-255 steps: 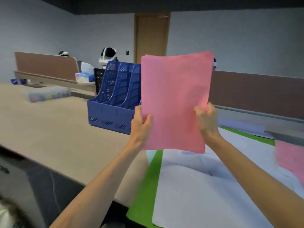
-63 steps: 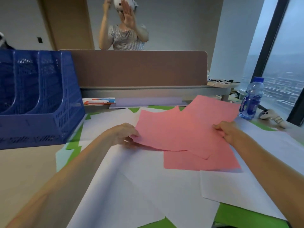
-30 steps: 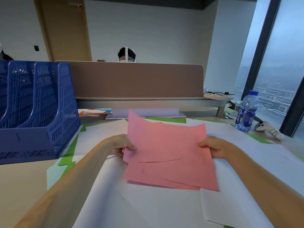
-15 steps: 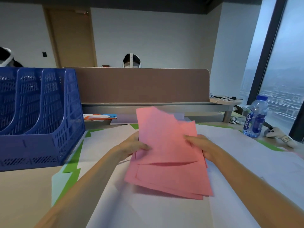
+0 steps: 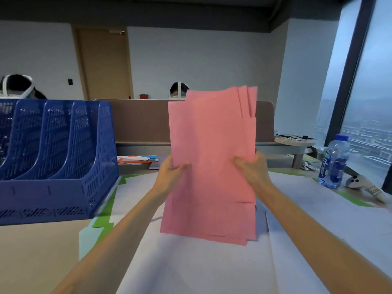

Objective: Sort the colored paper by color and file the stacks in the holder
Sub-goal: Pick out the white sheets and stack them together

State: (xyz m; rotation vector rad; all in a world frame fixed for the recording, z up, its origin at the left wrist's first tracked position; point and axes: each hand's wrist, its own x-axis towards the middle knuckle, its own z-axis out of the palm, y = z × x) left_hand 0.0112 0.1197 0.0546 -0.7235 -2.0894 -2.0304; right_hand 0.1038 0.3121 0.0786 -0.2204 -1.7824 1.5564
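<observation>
Pink, and plenty of it: the pink paper stack stands upright in the air, clear of the white sheets spread on the desk. The left hand pinches its left edge and the right hand grips its right edge; thumbs show on the near face, the other fingers are hidden behind the paper; both hands are grasping, neither is free.

Look at those edges, though: the top right corners fan out in steps and the bottom edge is staggered too, so this reads as the squaring-up step, not yet the filing.

To do it well, I'd say ease the grip just enough for the sheets to slide, then drop the bottom edge onto the flat white paper and tap; a tight pinch will only lock the stagger in. Then turn it and tap a long side as well; thin paper like this buckles if it is pushed hard, so light taps.

The blue file holder waits well to the left, its slots open toward the top; whether any slot holds paper I cannot tell from here. A squared stack should go in bottom edge first, into one compartment only; a stray corner could catch on the perforated dividers. Green paper peeks out beside the holder's base, so more colours look left to sort.
</observation>
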